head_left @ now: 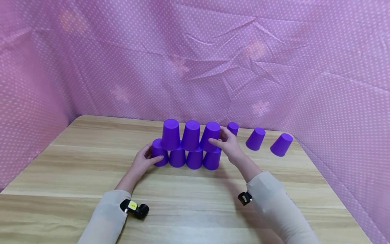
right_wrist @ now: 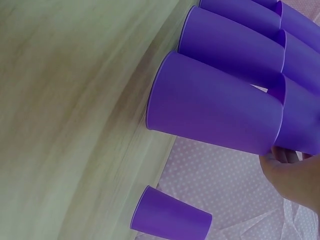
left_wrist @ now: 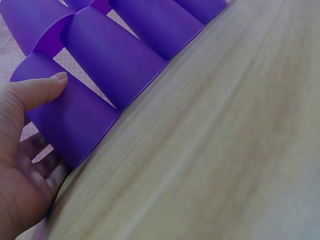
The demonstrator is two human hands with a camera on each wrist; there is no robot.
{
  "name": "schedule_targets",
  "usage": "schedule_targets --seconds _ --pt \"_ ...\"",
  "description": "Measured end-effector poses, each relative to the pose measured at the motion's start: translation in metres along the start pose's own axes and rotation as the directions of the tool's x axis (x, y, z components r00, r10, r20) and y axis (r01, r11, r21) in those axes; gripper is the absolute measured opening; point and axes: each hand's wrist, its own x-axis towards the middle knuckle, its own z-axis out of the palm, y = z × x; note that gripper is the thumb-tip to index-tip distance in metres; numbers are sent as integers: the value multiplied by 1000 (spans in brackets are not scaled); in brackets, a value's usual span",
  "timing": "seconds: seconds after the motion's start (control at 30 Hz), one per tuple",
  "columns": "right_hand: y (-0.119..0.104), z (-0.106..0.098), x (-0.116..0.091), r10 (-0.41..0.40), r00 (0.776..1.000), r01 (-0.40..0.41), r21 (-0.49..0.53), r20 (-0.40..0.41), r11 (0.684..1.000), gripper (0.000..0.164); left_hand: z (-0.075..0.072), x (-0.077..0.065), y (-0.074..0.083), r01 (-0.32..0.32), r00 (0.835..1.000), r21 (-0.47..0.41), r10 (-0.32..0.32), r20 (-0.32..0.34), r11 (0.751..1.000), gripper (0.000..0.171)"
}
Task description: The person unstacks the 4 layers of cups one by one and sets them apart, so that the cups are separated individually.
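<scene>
Upside-down purple plastic cups stand in two levels in the head view, with a row of several below and three on top. My left hand (head_left: 142,162) holds the leftmost bottom cup (head_left: 159,149), thumb on its near side and fingers round the outer side; the left wrist view shows the thumb on this cup (left_wrist: 75,117). My right hand (head_left: 229,144) grips the rightmost upper cup (head_left: 209,134), thumb in front and fingers behind. That cup (right_wrist: 300,112) sits over the right end of the bottom row, above the end cup (right_wrist: 215,105).
Three more upside-down cups stand apart on the right: one partly behind my right hand (head_left: 233,127), another (head_left: 256,139) farther right, and a last one (head_left: 281,144) near the right edge. The wooden table (head_left: 182,203) meets pink dotted cloth (head_left: 195,67) behind.
</scene>
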Motion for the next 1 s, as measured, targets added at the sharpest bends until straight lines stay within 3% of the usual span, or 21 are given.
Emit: schedule_targets --seconds 0.47,0.6,1.0 --pt "-2 -3 -5 -23 1000 23 37 -17 999 53 2 -3 2 -9 1000 -19 9 -4 1000 65" --pt "-4 -7 -7 -23 1000 24 50 -20 998 55 3 -6 11 -7 1000 -24 7 1 1000 63" --pt "-13 -29 -17 -10 999 12 39 -53 999 55 1 -3 2 -3 1000 7 3 2 1000 66"
